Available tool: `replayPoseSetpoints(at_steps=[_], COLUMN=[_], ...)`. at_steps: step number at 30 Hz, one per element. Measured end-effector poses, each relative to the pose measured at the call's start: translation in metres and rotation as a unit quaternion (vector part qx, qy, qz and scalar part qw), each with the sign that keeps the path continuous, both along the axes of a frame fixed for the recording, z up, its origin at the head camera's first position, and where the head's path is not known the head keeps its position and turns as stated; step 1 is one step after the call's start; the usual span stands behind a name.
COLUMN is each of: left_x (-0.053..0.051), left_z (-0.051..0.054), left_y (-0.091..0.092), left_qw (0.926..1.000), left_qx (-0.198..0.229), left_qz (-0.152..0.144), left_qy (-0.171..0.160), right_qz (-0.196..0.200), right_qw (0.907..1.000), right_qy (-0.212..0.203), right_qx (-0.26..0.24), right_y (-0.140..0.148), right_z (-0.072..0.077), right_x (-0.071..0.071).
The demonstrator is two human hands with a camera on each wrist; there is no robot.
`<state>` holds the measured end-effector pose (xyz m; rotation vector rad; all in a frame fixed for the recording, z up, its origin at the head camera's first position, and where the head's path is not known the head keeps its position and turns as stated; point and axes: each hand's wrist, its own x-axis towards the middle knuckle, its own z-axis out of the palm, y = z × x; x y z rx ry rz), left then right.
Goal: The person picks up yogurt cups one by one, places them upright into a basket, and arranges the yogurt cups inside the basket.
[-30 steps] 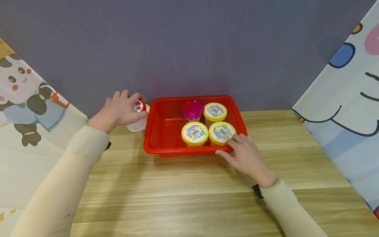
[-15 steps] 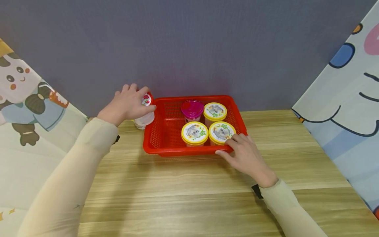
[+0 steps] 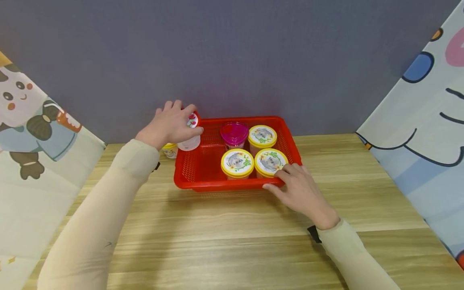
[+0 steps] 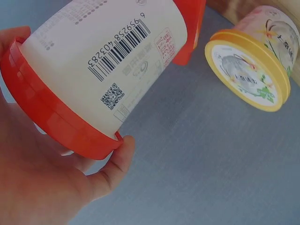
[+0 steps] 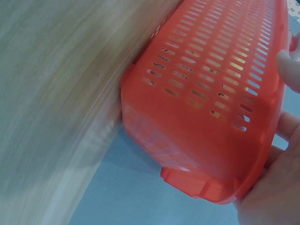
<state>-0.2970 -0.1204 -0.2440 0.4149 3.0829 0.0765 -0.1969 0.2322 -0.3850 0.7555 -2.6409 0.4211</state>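
My left hand (image 3: 169,125) grips a white paper tub (image 4: 117,51) by its red lid (image 4: 61,112), which has cherries printed on top. In the head view the tub is over the left end of a red plastic basket (image 3: 217,185). My right hand (image 3: 302,195) holds the basket's front rim near the right corner, thumb outside and fingers over the edge. Inside the basket stand three yellow-lidded tubs (image 3: 237,162) and one tub with a magenta lid (image 3: 234,133). The left wrist view shows the red lid between thumb and fingers.
Another yellow-lidded tub (image 3: 169,150) stands on the wooden table (image 3: 232,237), left of the basket and partly behind my left hand. A grey wall (image 3: 232,60) rises just behind the basket. Printed cartoon panels (image 3: 36,161) flank the table on both sides.
My left hand has moved right with the red-lidded tub, from beside the basket to over its left end. The yellow-lidded tub outside has come further into view. My right hand has stayed put.
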Motion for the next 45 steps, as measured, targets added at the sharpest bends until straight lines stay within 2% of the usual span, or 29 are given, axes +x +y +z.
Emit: replayPoseSetpoints(at_steps=[11, 19, 25, 33, 45], left_x=[-0.011, -0.020, -0.024, -0.030, -0.032], left_z=[-0.010, -0.020, -0.028, -0.037, -0.048], left_y=[0.014, 0.024, 0.027, 0.032, 0.043], left_qw=[0.9998, 0.9996, 0.9997, 0.9990, 0.9973], left_qx=[0.021, 0.020, 0.011, -0.003, -0.036], left_qz=[-0.002, -0.003, -0.015, -0.029, -0.027], left_qy=[-0.007, -0.018, -0.016, -0.032, -0.058], right_qz=[-0.003, -0.004, -0.002, -0.011, -0.019], right_qw=[1.0000, 1.0000, 0.9999, 0.9999, 0.9997], right_qy=[0.001, 0.003, 0.009, -0.004, -0.005], right_qx=[0.001, -0.003, -0.004, 0.006, 0.013], right_y=[-0.001, -0.001, -0.001, -0.002, -0.004], right_z=[-0.001, -0.002, -0.003, 0.000, 0.002], right_x=[0.000, 0.000, 0.000, 0.002, 0.004])
